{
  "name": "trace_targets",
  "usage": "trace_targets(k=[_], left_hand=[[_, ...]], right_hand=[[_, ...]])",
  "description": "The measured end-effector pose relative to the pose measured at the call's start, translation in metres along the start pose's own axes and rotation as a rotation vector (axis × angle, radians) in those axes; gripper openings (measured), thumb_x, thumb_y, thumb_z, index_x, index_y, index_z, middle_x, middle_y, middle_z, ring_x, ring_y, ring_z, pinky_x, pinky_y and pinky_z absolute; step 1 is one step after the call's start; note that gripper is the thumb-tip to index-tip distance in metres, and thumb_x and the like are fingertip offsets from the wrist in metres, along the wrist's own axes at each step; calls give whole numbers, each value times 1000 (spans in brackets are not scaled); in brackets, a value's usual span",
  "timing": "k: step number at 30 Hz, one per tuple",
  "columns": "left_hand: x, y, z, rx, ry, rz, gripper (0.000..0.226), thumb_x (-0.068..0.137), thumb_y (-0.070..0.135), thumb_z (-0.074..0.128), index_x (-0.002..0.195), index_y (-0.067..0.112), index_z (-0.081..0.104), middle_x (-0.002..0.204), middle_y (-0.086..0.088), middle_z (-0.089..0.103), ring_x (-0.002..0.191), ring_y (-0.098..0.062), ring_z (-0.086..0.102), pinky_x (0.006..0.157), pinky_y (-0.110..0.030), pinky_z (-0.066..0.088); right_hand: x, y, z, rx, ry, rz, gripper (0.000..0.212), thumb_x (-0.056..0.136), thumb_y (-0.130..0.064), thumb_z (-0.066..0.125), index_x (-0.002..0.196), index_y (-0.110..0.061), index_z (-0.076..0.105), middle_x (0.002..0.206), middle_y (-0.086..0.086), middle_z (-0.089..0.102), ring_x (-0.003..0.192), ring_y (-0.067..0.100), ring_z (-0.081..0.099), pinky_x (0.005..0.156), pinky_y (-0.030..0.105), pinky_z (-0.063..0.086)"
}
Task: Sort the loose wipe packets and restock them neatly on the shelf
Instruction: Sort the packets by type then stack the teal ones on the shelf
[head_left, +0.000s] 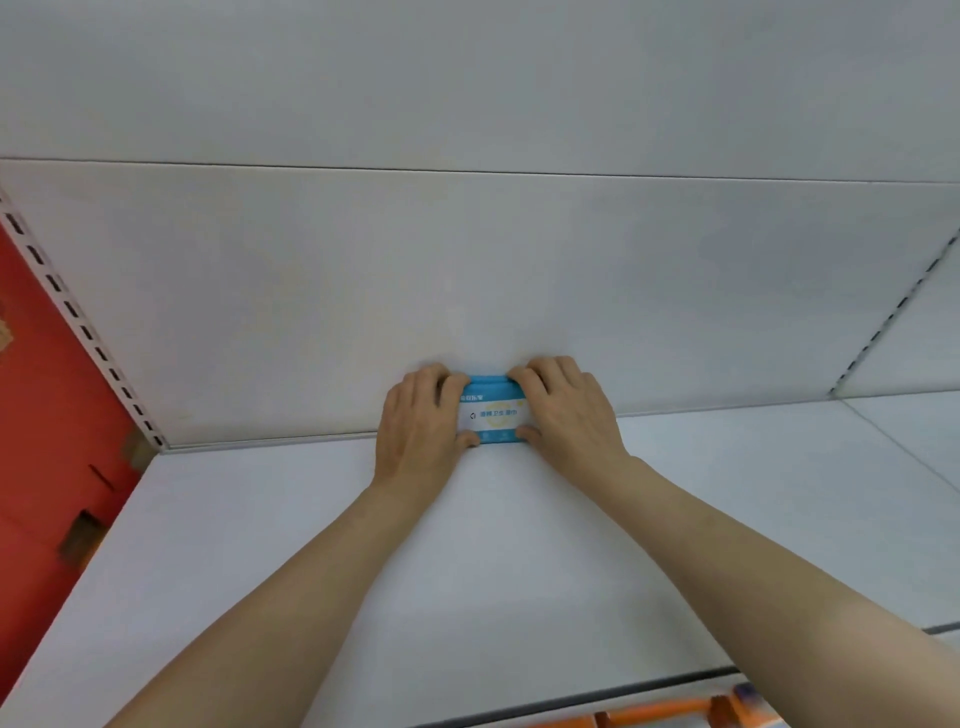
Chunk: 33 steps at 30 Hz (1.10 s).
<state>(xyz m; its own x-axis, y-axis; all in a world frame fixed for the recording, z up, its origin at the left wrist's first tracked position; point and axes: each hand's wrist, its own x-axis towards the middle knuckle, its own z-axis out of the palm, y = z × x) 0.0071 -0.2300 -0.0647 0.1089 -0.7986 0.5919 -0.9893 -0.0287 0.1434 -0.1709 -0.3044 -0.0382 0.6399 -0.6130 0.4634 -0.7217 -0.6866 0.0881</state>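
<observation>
A blue and white wipe packet (492, 413) stands at the very back of the white shelf (311, 545), against the back panel. My left hand (421, 426) grips its left end, fingers curled over the top and thumb at the bottom corner. My right hand (566, 410) grips its right end the same way. Only the middle of the packet's label shows between the two hands. No other packet is in view on the shelf.
The white back panel (467, 291) rises behind the shelf, with slotted uprights at the left (78, 322) and right (893, 317). A red surface (47, 415) lies to the left. Something orange (670, 714) shows below the shelf's front edge.
</observation>
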Motion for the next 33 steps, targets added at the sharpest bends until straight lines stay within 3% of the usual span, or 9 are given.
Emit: trace_targets(k=[4, 9, 13, 17, 26, 33], left_hand=[[0, 5, -9, 14, -59, -20, 76, 56, 40, 88, 119, 12, 56, 117, -9, 53, 100, -28, 53, 85, -39, 44], [2, 29, -46, 68, -85, -81, 66, 81, 50, 68, 131, 12, 47, 125, -10, 50, 110, -29, 48, 92, -38, 38], [10, 82, -86, 43, -219, -118, 60, 90, 51, 58, 135, 14, 45, 131, -10, 46, 115, -30, 47, 94, -38, 37], [4, 162, -120, -107, -333, -102, 60, 91, 47, 59, 139, 17, 42, 138, -9, 41, 123, -30, 44, 98, -41, 40], [-73, 402, -146, -271, -226, 141, 57, 89, 40, 65, 138, 20, 43, 137, -3, 45, 121, -24, 46, 95, -39, 45], [-109, 561, -121, -310, -245, 319, 55, 91, 43, 59, 138, 18, 44, 136, -6, 48, 123, -27, 46, 98, -42, 43]], right_hand=[[-5, -9, -4, -44, -43, 61, 64, 60, -27, 83, 118, -17, 58, 109, 2, 57, 100, 26, 53, 69, 36, 44], [-22, 3, -46, 74, -114, 151, 60, 87, -39, 67, 139, -17, 45, 139, 2, 47, 127, 24, 42, 94, 38, 42], [-54, 40, -105, 186, -154, 196, 53, 95, -38, 59, 143, -19, 44, 148, 2, 43, 133, 24, 40, 102, 38, 40], [-114, 89, -169, 174, -170, 252, 47, 98, -43, 53, 141, -26, 47, 145, -5, 47, 133, 19, 40, 100, 35, 39], [-335, 216, -300, 5, -77, 354, 46, 98, -42, 51, 141, -26, 46, 147, -3, 45, 134, 22, 39, 104, 40, 39], [-483, 302, -340, -42, -69, 514, 49, 96, -40, 55, 141, -24, 47, 148, 1, 45, 136, 24, 38, 108, 40, 38]])
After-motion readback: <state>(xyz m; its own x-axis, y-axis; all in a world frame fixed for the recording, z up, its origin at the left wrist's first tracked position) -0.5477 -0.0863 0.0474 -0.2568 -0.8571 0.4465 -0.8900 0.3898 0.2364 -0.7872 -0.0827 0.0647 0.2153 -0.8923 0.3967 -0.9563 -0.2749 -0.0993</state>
